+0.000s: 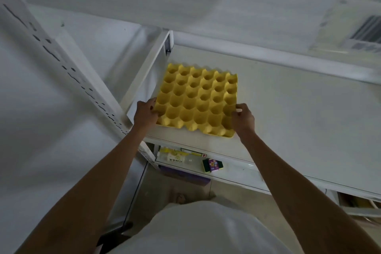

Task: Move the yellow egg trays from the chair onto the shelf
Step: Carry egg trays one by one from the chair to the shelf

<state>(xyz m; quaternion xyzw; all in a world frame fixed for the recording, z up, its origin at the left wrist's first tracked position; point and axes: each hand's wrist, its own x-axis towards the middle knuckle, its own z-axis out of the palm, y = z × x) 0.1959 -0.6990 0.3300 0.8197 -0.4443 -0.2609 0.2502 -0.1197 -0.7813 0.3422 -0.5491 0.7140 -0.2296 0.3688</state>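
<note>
A yellow egg tray (198, 99) with several empty cups lies flat on the white top shelf (288, 109), near the shelf's left front corner. My left hand (145, 112) grips the tray's left edge near its front corner. My right hand (243, 116) grips the right edge, fingers curled over the rim. Both arms reach up from below. The chair is out of view.
A perforated white upright post (68, 68) stands left of the shelf. The lower shelf holds a green-and-purple sponge pack (213, 164) and a yellow-labelled box (173, 155). A wall vent (367, 31) shows at upper right. White shelf surface stretches right of the tray.
</note>
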